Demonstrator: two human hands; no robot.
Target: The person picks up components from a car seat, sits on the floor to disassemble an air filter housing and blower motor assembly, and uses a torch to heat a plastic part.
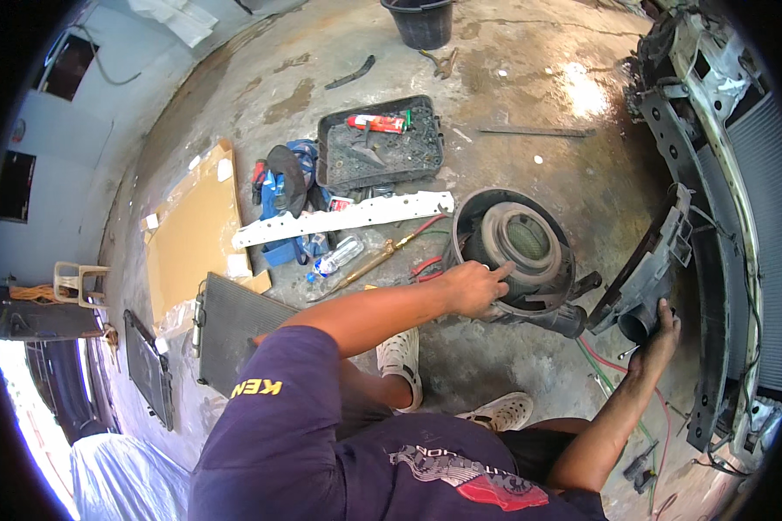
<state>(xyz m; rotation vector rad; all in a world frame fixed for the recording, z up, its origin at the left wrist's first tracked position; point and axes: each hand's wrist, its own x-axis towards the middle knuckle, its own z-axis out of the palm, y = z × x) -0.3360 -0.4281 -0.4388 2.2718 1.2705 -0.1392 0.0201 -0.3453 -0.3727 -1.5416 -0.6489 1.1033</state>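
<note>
My left hand reaches over a round black housing at centre right, index finger extended at the ringed filter inside, other fingers partly curled; I see nothing held in it. My right hand grips a grey plastic cover with a tube, tilted upright beside the housing. Red and green hoses run along the floor below them.
A vehicle's front end with radiator lines the right. Around me lie a white metal bar, brass torch, plastic bottle, black tray, cardboard, a radiator, pliers and a bucket.
</note>
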